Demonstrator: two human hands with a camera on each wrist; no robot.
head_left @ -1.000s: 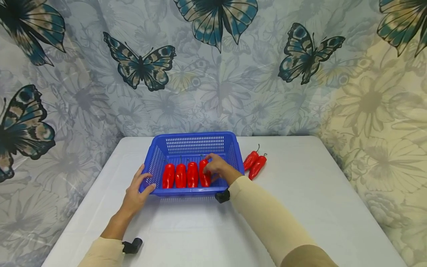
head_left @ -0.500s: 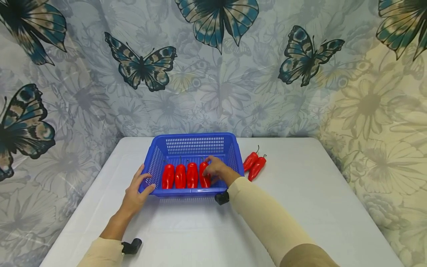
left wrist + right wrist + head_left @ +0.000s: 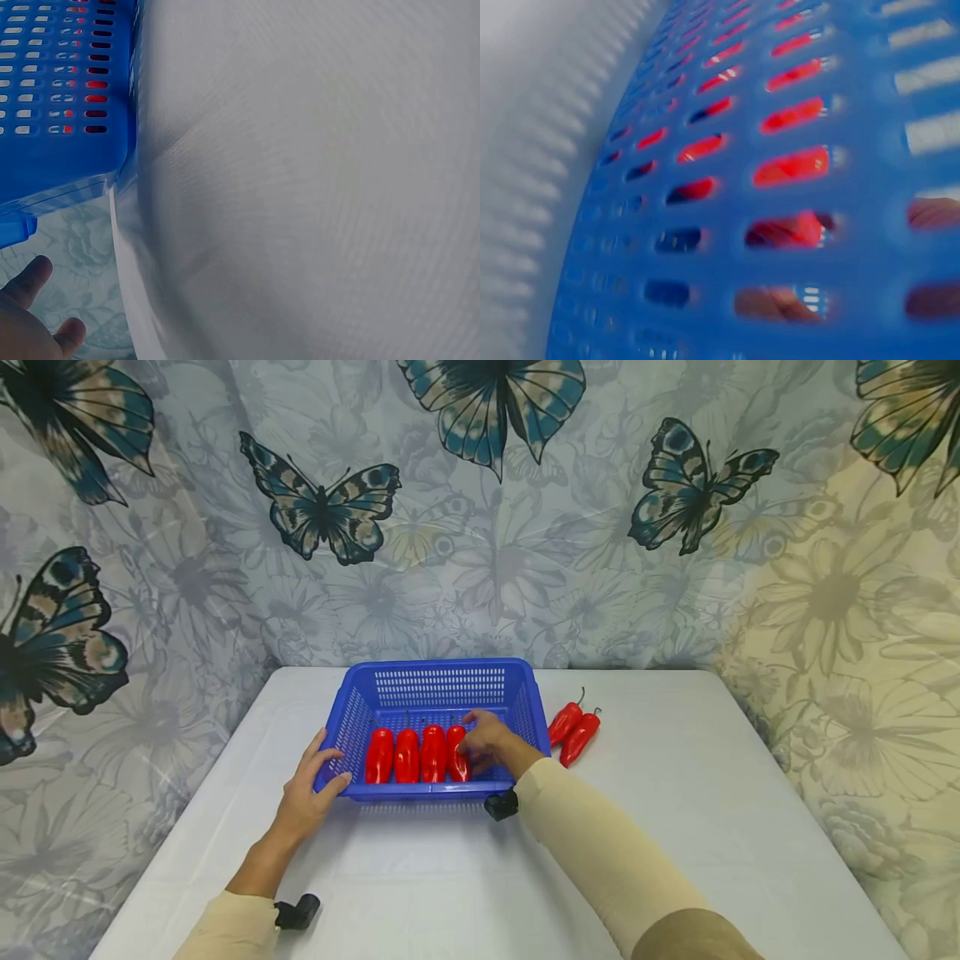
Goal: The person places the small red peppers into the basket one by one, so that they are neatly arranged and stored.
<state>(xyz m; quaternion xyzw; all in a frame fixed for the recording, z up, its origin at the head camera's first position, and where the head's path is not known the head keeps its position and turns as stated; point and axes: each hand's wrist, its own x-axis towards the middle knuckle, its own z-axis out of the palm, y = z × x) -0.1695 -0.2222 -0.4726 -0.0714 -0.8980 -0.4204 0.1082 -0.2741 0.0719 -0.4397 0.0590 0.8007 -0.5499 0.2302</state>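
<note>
A blue plastic basket (image 3: pixel 442 668) with slotted walls stands on the table, and several red chili peppers (image 3: pixel 432 753) lie side by side in it, stems pointing away. My right hand (image 3: pixel 489 743) reaches into it over the front wall. Its fingers curl at the right edge of the rightmost pepper (image 3: pixel 455 752) in the row. Through the slots in the right wrist view, fingers (image 3: pixel 769 304) show below red pepper skin (image 3: pixel 791 166). My left hand (image 3: pixel 302 797) touches the basket's front left corner, thumb by the front rim and fingers spread along the side.
Two more red chili peppers (image 3: pixel 572 727) lie on the white table (image 3: pixel 675 810), just right of the basket. Behind the table stands a backdrop (image 3: pixel 510 577) printed with butterflies and flowers. A black wrist camera (image 3: pixel 297 912) sits at the left sleeve.
The rightmost pepper in the basket has shifted slightly left, and more of it shows beside my right fingers. My left hand has stayed at the corner.
</note>
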